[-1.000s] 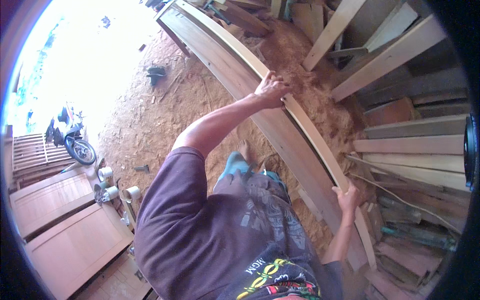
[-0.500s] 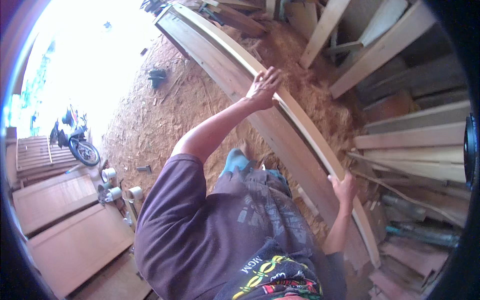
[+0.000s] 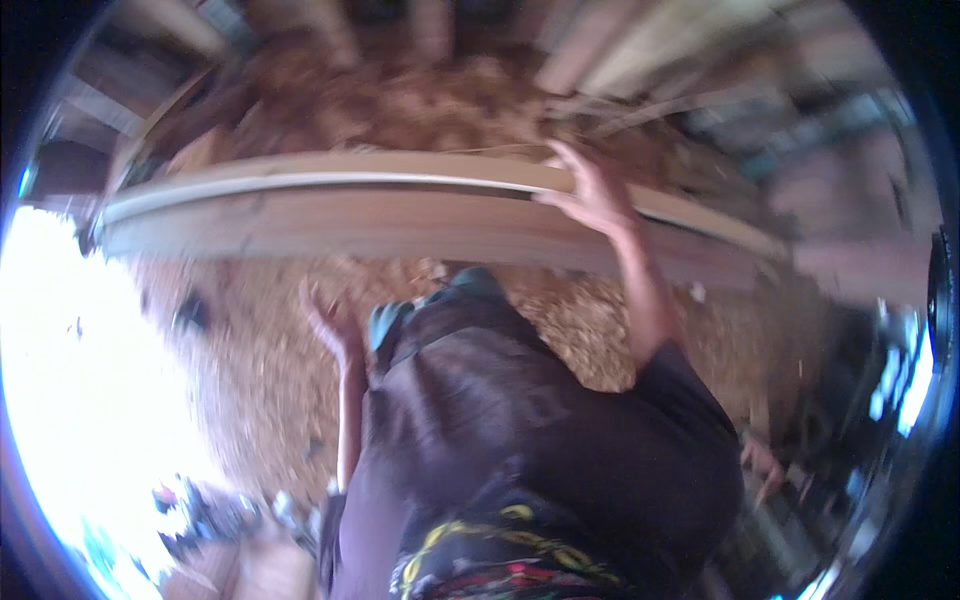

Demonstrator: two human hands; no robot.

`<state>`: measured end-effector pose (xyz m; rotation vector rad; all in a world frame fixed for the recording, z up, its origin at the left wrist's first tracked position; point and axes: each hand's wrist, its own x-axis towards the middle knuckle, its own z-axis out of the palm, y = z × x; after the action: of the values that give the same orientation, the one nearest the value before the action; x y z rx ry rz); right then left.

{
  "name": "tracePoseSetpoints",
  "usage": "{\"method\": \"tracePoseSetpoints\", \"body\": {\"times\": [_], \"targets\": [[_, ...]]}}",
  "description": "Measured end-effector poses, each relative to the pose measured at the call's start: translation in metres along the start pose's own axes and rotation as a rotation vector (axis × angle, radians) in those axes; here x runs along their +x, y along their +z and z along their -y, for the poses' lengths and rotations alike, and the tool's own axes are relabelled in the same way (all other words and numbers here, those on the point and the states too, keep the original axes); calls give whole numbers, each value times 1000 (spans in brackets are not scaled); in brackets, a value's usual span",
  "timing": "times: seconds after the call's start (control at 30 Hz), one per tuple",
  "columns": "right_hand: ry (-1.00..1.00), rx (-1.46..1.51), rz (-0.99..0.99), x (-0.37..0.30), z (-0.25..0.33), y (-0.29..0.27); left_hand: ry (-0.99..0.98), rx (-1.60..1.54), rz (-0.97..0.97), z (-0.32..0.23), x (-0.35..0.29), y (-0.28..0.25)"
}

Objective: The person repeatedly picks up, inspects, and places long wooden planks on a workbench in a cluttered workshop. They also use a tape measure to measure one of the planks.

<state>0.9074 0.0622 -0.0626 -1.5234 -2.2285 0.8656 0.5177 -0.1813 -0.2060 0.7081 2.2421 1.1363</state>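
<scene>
A long pale wooden plank (image 3: pixel 330 215) stands on edge across the view, in front of my legs, over a floor of sawdust. My right hand (image 3: pixel 592 192) lies over its top edge right of the middle, fingers curled on the wood. My left hand (image 3: pixel 335 322) hangs beside my left thigh with its fingers apart, holding nothing, below the plank and apart from it. My feet in blue shoes (image 3: pixel 392 322) stand just behind the plank. The whole picture is blurred by motion.
Sawdust (image 3: pixel 250 400) covers the ground. Blurred stacks of boards (image 3: pixel 640 50) lean at the top and right. Bright sunlit ground fills the left, with a blurred parked motorbike (image 3: pixel 195 510) at the lower left.
The view has swung round, so the plank now runs across it instead of diagonally. My left hand has come off the plank and dropped by my leg. My right hand stays on its edge.
</scene>
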Motion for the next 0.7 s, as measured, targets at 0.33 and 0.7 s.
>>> {"method": "tracePoseSetpoints", "body": {"times": [0.33,0.7], "targets": [[-28,-273,-376,-73,-35,-8,-96,-334,106,29,-60,12],[78,-113,-507,-230,-114,-32,-242,-406,225,92,-223,45]]}}
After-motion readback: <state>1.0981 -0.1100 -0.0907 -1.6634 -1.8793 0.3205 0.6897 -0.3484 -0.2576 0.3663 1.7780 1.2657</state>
